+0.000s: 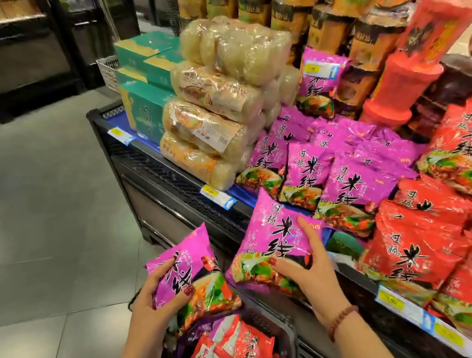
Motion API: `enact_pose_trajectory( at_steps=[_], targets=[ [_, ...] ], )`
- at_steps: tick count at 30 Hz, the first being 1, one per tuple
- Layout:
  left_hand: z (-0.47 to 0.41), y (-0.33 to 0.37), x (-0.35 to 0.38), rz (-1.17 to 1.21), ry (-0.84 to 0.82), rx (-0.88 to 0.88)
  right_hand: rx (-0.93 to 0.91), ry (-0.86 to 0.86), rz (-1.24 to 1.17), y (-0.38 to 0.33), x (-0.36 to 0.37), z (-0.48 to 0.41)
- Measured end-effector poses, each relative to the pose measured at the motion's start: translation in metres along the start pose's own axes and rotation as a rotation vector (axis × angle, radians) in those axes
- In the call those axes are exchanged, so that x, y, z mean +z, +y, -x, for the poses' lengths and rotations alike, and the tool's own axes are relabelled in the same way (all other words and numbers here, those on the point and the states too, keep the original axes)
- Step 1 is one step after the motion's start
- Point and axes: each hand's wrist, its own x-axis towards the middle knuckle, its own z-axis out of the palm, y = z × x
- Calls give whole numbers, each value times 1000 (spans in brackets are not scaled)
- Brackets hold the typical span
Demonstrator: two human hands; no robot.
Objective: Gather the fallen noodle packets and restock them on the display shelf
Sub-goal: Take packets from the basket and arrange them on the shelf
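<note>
My left hand (158, 303) grips the left purple packet (192, 258), thumb on top and fingers curled under. My right hand (307, 265) grips the right purple packet (274, 230), fingers up its side and thumb across the food picture.

Just past my right fingertips is the purple pile (346, 171) on the shelf. The red pile (433, 244) is off to the right of them. Under my left fingers is the basket (288, 339) with more packets, mostly red.

I think the best way is to lift the right packet forward and lay it flat on purple, not red. The words should face up like the others. I should push it back from the shelf edge (231, 200) so it can't slide off. Then the left one goes on the same way.
</note>
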Motion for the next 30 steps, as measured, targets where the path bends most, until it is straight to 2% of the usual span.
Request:
enact_pose_trajectory(
  at_steps=[5,12,19,21,23,26,28,30],
  targets=[
    [-8,17,29,-44,-19,35,-92,164,23,-23,-15,-54],
    [-12,10,51,-44,86,61,-163,180,106,-22,10,-146],
    [-14,7,61,5,177,7,-64,60,425,9,41,-194],
    [-17,8,64,12,195,-2,-52,91,673,13,42,-200],
    [-17,11,64,-11,168,8,-146,204,981,19,40,-199],
    [-19,16,66,-57,161,16,-397,379,1108,27,36,-200],
    [-21,17,66,-48,164,24,-539,374,1172,29,34,-205],
    [-21,16,67,-70,163,33,-660,280,1281,28,32,-211]
  ],
)
